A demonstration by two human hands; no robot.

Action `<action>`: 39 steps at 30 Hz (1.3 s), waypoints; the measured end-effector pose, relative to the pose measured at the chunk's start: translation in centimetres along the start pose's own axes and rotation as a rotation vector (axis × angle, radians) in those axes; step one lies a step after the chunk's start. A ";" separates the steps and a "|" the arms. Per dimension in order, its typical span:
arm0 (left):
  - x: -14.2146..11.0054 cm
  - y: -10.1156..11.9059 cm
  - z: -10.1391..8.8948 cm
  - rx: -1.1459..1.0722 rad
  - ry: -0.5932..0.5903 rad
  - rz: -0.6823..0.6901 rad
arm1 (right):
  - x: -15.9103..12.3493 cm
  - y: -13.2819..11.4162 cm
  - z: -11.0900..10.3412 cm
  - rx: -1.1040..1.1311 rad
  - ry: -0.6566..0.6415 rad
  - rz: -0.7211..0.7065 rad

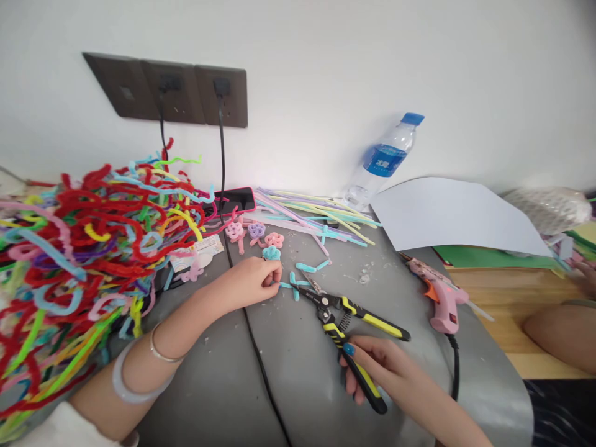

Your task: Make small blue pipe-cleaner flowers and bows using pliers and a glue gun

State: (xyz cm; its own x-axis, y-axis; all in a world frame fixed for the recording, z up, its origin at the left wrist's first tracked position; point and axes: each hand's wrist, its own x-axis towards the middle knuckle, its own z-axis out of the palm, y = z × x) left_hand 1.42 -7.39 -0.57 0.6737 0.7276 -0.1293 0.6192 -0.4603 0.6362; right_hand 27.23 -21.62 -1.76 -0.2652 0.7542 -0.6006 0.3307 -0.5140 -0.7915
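My left hand [258, 279] is closed in a pinch, with the end of a light blue pipe cleaner [285, 285] emerging from its fingertips. My right hand [379, 366] grips one handle of the black and yellow wire cutters [325, 302]. Their handles are spread and the jaws are parted beside short light blue pieces [294, 292]. Another bent light blue piece [311, 267] lies just behind the jaws. Small pipe-cleaner flowers in pink [235, 231], purple [256, 231], salmon [274, 240] and turquoise [271, 252] lie behind my left hand.
A big tangle of pipe cleaners [107, 230] covers the left; straight pastel ones [321, 214] lie along the wall. A black cable [251, 335] crosses the grey surface. A bottle [386, 158], white sheet [456, 211] and pink glue gun [442, 298] stand right. Another person's hand [584, 276] shows far right.
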 end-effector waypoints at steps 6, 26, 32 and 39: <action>0.0 0.1 0.0 -0.001 0.003 -0.004 | 0.0 -0.2 0.0 0.008 0.006 -0.004; 0.0 0.1 0.0 -0.003 0.002 -0.002 | 0.3 0.7 -0.2 0.016 -0.019 -0.029; -0.1 0.1 0.0 0.007 -0.003 0.000 | 0.1 0.6 -0.3 0.037 -0.003 -0.053; 0.0 0.1 0.0 0.019 -0.003 -0.014 | -0.3 1.0 -0.3 0.144 0.185 -0.152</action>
State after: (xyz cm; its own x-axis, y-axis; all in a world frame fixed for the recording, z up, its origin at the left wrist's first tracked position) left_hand 1.44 -7.47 -0.54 0.6662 0.7324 -0.1404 0.6360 -0.4597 0.6199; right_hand 27.90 -22.20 -2.33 -0.1272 0.8822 -0.4534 0.1642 -0.4320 -0.8868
